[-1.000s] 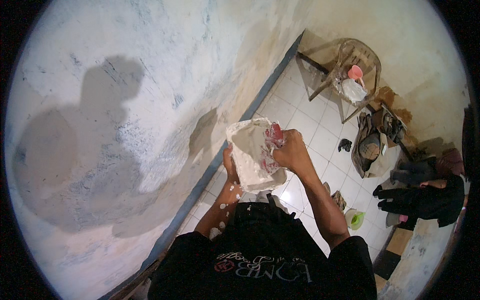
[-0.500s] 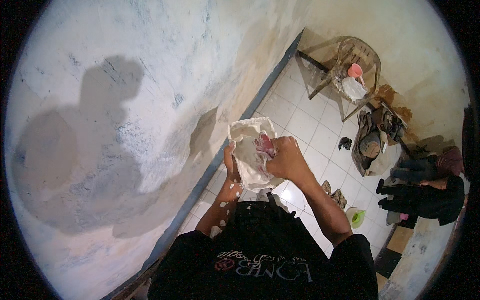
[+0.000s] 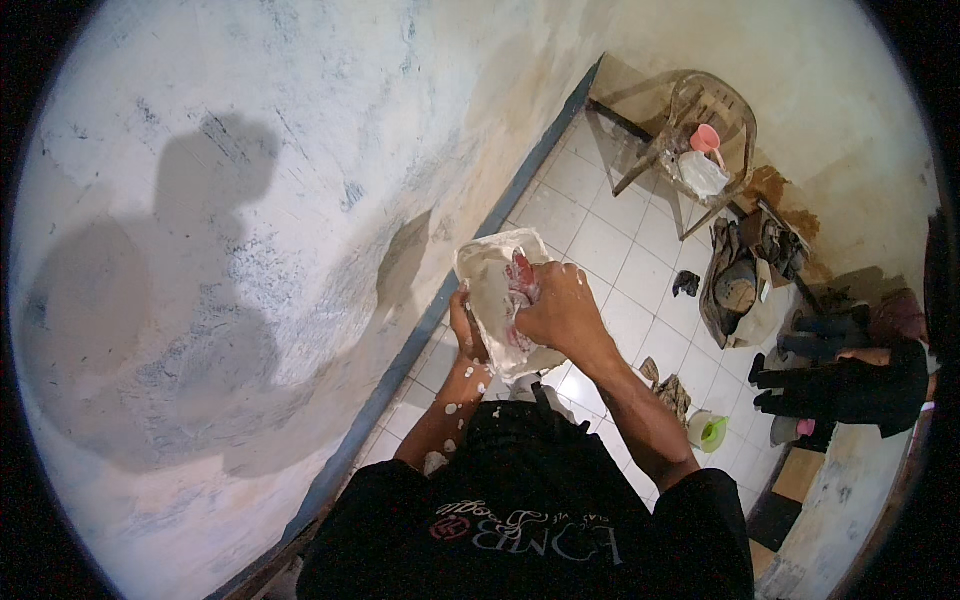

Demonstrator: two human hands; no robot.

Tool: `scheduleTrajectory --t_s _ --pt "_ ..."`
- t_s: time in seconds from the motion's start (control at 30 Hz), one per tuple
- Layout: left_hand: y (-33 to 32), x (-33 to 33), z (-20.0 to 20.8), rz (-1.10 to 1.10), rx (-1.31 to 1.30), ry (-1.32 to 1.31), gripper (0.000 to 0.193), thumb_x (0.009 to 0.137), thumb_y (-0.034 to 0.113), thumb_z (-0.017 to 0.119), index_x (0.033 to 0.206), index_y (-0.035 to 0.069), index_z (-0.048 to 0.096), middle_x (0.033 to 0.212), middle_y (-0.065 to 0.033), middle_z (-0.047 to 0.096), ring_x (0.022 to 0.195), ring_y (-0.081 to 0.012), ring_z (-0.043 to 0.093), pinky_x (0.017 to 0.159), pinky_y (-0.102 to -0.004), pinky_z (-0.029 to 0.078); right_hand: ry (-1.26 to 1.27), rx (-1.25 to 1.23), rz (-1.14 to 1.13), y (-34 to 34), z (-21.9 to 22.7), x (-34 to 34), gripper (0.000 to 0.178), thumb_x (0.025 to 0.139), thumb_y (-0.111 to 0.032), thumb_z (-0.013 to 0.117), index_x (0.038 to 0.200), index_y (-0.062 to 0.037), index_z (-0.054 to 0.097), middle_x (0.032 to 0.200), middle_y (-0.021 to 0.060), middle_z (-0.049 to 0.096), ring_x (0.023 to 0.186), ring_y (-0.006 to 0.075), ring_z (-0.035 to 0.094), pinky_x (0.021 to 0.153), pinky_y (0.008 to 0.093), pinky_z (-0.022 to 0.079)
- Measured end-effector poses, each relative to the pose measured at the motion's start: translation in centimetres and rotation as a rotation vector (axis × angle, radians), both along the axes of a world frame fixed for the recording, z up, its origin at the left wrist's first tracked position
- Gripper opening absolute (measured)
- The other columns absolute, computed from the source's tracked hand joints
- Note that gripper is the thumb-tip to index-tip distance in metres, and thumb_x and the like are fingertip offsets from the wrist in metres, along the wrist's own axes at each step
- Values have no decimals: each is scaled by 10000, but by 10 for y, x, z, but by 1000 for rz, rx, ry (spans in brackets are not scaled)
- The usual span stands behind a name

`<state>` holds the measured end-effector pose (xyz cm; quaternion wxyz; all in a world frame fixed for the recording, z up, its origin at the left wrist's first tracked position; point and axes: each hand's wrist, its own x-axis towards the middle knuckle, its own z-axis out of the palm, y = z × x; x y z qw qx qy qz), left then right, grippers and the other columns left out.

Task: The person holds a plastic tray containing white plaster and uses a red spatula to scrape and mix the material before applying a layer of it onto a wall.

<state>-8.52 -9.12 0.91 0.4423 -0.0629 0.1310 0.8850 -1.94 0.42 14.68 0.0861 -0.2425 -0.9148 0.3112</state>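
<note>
My left hand [image 3: 468, 325] is wrapped round the left side of an open, roughly rectangular white tub [image 3: 508, 238], holding it in front of my body. Wet white paste [image 3: 488, 318] coats its inside, and white splashes dot my left forearm. Inside the tub, my right hand [image 3: 565, 308] grips a red tool smeared with paste [image 3: 521, 275], probably a scraper. My fingers and the paste hide its full shape.
A patchy white wall [image 3: 330, 190] rises close on my left above tiled floor [image 3: 625, 240]. Farther off are a chair [image 3: 752, 120] bearing a pink dipper [image 3: 705, 137], a sack [image 3: 722, 300], a green-and-white container [image 3: 708, 432] and a person in dark clothes [image 3: 850, 388].
My right hand and the red tool have shifted slightly left and up within the tub, and the tool has turned more upright. My left hand keeps its hold on the tub.
</note>
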Motion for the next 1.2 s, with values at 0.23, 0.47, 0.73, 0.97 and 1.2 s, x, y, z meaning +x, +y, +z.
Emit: scheduleTrajectory --t_s 0.23,0.47,0.73,0.97,1.2 --pt "1 9 2 23 -33 101 611 859 445 359 1303 32 432 1245 -166 520 1119 -316 523 988 -436 405 -175 -34 -13 17 13 4 283 579 -118 630 800 59 640 822 258 620 803 414 600 778 452 495" --pt "0 7 6 41 -30 46 623 847 436 386 1307 17 428 1252 -174 518 1124 -322 522 989 -440 404 -169 -136 22 8 14 6 325 607 -128 620 881 47 637 873 272 613 880 428 579 845 452 472" --pt "-1 6 17 60 -19 32 640 835 431 411 1310 3 423 1264 -181 514 1132 -326 519 993 -442 401 -132 10 -99 30 31 16 327 585 -116 624 890 1 642 745 214 619 756 408 606 727 443 496" --pt "5 7 16 58 17 25 674 818 454 426 1324 11 410 1276 -173 505 1140 -319 512 999 -431 394 -45 393 72 -5 16 2 278 562 -107 645 819 -1 647 679 179 622 644 326 624 628 408 510" --pt "-1 4 18 48 37 -19 677 806 466 452 1326 35 409 1284 -161 495 1144 -296 505 986 -417 401 1 337 43 12 29 -5 312 552 -61 590 845 13 668 640 213 604 612 380 603 599 451 485"
